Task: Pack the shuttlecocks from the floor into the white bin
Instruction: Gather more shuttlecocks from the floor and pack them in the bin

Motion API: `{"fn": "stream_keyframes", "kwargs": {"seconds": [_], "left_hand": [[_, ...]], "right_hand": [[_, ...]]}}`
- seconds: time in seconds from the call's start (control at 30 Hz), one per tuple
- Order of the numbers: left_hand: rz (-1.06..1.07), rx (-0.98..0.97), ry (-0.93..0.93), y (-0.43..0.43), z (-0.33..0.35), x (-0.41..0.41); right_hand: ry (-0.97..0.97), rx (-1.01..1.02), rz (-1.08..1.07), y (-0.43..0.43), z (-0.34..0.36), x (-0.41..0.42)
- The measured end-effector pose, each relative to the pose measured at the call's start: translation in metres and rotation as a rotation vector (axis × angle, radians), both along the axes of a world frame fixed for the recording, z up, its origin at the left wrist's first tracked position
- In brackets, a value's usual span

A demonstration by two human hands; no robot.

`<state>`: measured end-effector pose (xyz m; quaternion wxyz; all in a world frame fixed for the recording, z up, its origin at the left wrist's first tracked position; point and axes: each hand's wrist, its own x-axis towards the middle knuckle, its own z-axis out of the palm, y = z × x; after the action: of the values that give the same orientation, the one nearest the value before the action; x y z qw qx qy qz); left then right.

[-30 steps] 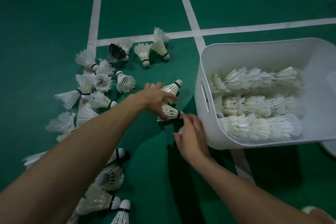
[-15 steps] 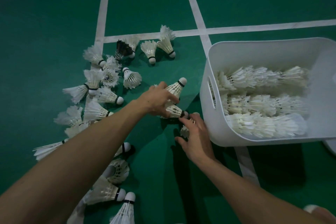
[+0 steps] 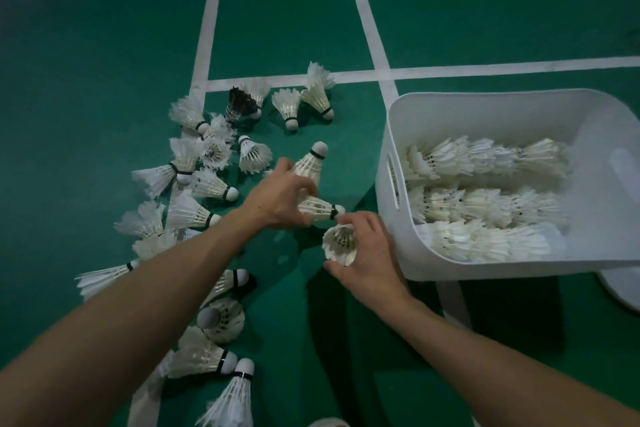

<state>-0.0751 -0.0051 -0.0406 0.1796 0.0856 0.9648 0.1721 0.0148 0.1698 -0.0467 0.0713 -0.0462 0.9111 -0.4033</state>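
Several white shuttlecocks [image 3: 194,180] lie scattered on the green court floor at left. My left hand [image 3: 277,199] grips two shuttlecocks: one [image 3: 310,165] points its cork up and away, the other [image 3: 320,210] points its cork right. My right hand [image 3: 369,253] holds a shuttlecock [image 3: 341,243] with its open feather skirt facing me, just left of the white bin [image 3: 394,218]. The cork tip of the lower left-hand shuttlecock nearly touches my right fingers. Inside the bin lie three rows of stacked shuttlecocks [image 3: 485,201].
White court lines [image 3: 367,10] cross the green floor. One dark-feathered shuttlecock [image 3: 237,104] sits among the far ones. More shuttlecocks [image 3: 221,319] lie under my left forearm. A white rounded object [image 3: 620,291] shows behind the bin's near right corner.
My right hand has lifted its shuttlecock off the floor and turned the skirt toward me. My left hand has raised its two shuttlecocks slightly toward my right hand.
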Motion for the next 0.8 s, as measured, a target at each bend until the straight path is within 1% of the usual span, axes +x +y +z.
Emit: {"fn": "stream_keyframes", "kwargs": {"seconds": [0.07,0.17,0.23,0.3,0.37,0.43,0.5,0.63,0.7,0.8], "left_hand": [[0.042,-0.011,0.010,-0.008,0.019,0.004],[0.103,-0.035,0.021,-0.017,0.058,0.012],[0.137,-0.040,0.033,-0.019,0.090,0.020],[0.151,-0.044,0.051,-0.013,0.125,0.027],[0.159,0.012,0.054,0.001,0.160,0.031],[0.178,0.103,0.032,0.021,0.190,0.034],[0.191,0.129,-0.004,0.043,0.207,0.037],[0.183,0.123,-0.117,0.087,0.209,0.038],[0.201,0.162,-0.137,0.100,0.201,0.033],[0.215,0.187,-0.148,0.105,0.186,0.023]], "right_hand": [[0.018,-0.005,0.130,-0.002,0.022,0.002],[0.019,0.017,0.410,-0.002,0.063,0.006],[0.011,0.062,0.623,0.011,0.095,0.008],[0.043,0.119,0.757,0.035,0.131,0.006],[0.064,0.107,0.715,0.065,0.168,-0.003],[0.061,0.016,0.566,0.095,0.196,-0.019],[0.045,-0.062,0.449,0.119,0.206,-0.036],[0.011,-0.058,0.328,0.159,0.186,-0.059],[-0.018,-0.043,0.278,0.171,0.169,-0.068],[-0.025,0.037,0.254,0.182,0.147,-0.082]]}}
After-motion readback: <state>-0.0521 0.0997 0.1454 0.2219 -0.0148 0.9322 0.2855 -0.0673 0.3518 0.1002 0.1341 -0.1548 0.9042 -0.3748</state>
